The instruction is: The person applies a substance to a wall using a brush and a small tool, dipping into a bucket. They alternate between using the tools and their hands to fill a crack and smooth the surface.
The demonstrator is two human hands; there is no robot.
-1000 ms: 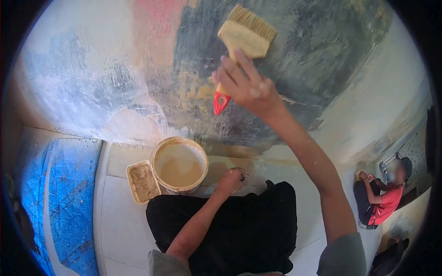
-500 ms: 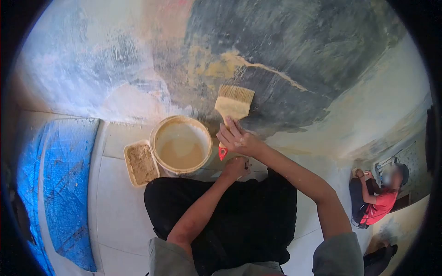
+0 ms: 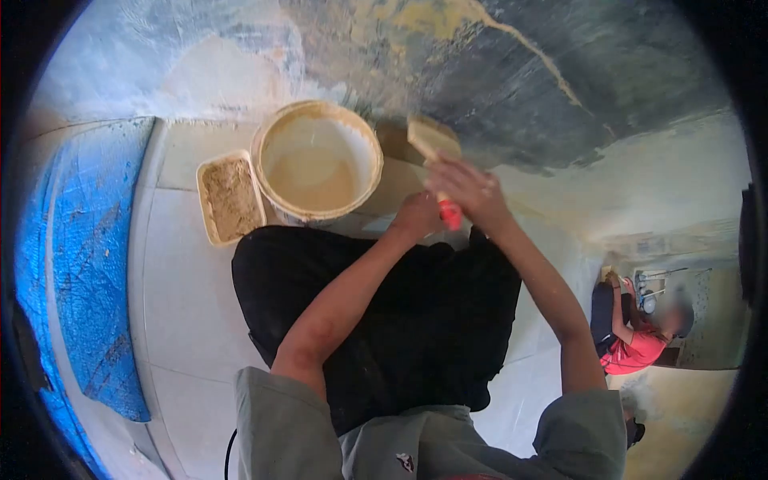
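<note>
My right hand (image 3: 474,192) is closed round the handle of a wide flat paintbrush (image 3: 426,142), whose red handle end points down toward my lap. The bristles are blurred and turned partly edge-on, in front of the wall's lower edge. My left hand (image 3: 419,214) is curled shut beside the handle end; what it holds, if anything, is hidden. Left of both hands stands a round bucket (image 3: 364,152) with a tan-smeared rim and pale brownish liquid inside. Touching or very near it is a small rectangular tub (image 3: 202,188) of thick tan paste.
A patchy grey and cream wall (image 3: 544,120) with a light crack-like streak rises ahead. Blue sheeting (image 3: 96,280) lies at the left on pale floor tiles (image 3: 188,312). A person in a red top (image 3: 636,352) sits at the far right, near the wall.
My right hand has brought the brush down from the wall and tilted its head, close to my left hand. The camera view has tipped upward things higher, so bucket and tub appear higher.
</note>
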